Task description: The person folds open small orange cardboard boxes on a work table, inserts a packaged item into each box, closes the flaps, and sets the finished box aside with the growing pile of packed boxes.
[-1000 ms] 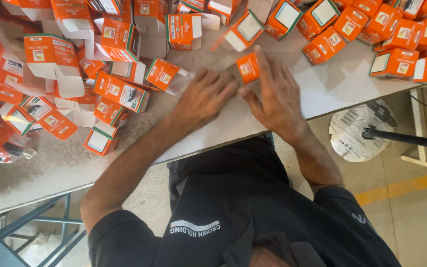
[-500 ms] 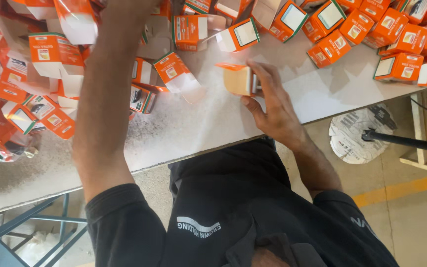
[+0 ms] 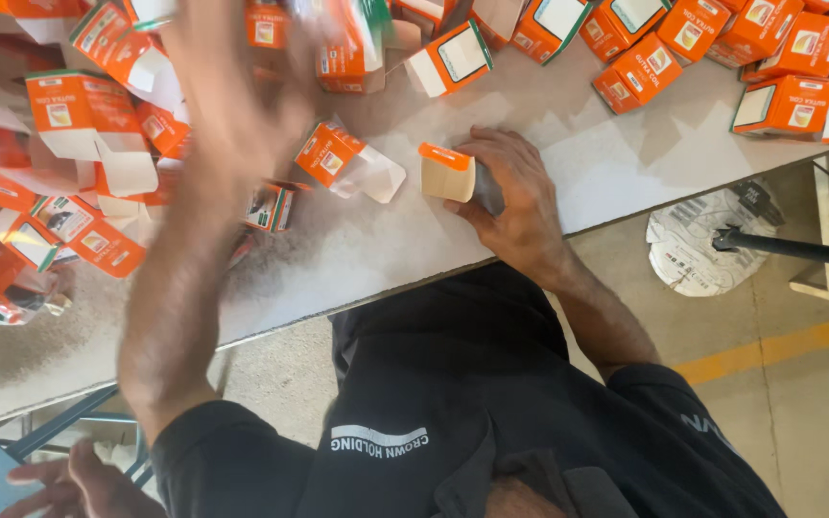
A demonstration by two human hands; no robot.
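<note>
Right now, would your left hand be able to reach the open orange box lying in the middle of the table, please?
Probably yes. The left hand, blurred, is over the pile just beside the open orange box, and nothing covers it. The right hand holds a small box.

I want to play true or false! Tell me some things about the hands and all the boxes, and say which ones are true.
1. The right hand holds a small box with an orange flap. True.
2. The left hand lies flat on the floor. False: it shows blurred, up over the orange boxes on the table.
3. Most of the boxes are blue. False: they are orange and white.
4. A yellow line runs across the floor. True.
5. The small box stands on top of a tall stack. False: it sits on the bare tabletop, apart from the pile.
</note>
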